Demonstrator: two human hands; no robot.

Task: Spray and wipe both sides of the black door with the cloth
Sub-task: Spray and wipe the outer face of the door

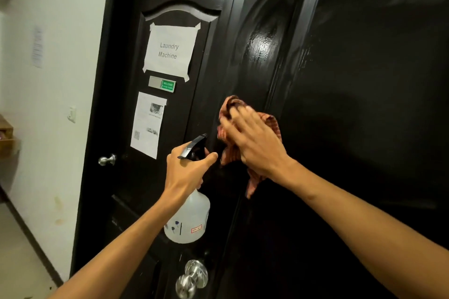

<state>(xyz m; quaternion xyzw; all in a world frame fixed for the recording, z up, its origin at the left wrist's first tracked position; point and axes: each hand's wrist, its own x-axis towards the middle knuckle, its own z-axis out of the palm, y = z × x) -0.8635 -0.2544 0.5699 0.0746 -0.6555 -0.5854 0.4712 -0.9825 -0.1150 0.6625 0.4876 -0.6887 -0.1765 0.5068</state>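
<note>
The glossy black door point(352, 80) fills the right half of the head view, standing open with its edge toward me. My right hand point(255, 139) presses a crumpled reddish checked cloth point(252, 177) flat against the door's left panel; the fingers look blurred. My left hand point(187, 170) grips the neck of a clear spray bottle point(188, 218) with a black trigger head, held upright just left of the cloth, its nozzle pointing at the door. A wet sheen shows on the panel above the cloth.
A second black door point(170, 153) behind carries a "Laundry Machine" paper sign point(170, 51), another notice and a silver knob point(107, 160). The open door's silver knob point(192, 277) sticks out low, below the bottle. A white wall point(60, 104) runs along the left.
</note>
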